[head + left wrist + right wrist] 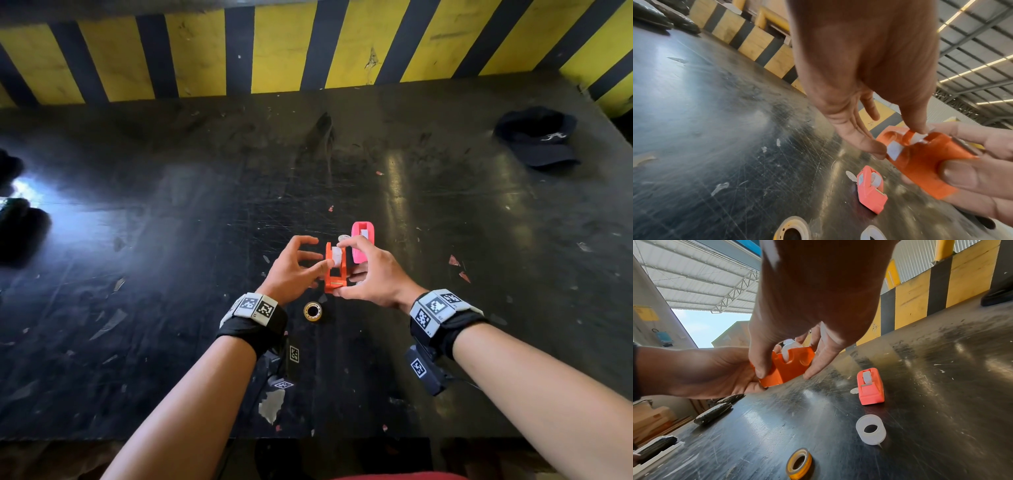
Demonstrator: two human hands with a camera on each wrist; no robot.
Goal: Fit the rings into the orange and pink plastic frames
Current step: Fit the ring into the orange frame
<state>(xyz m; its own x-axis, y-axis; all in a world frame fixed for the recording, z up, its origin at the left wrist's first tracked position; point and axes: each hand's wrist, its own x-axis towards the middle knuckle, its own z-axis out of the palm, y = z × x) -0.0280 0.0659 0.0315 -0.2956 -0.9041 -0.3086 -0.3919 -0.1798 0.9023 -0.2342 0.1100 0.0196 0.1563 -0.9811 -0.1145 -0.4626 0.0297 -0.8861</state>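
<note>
Your right hand [371, 274] grips the orange frame [333, 283] just above the table [171, 240]. A white ring [337, 257] sits in the frame's slot. Your left hand [291, 270], fingers relaxed, touches that ring with its fingertips. Just beyond, to the right, the pink frame [362, 243] lies on the table, a second white ring [866, 377] seated inside. Nearer you lie a yellow tape ring [312, 311] and a loose white ring [871, 429].

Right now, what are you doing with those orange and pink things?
The right hand grips the orange frame above the table while the left hand pushes a white ring into it with its fingertips. The pink frame sits on the table with its own ring already inside. A yellow ring and a loose white ring lie nearby.
</note>
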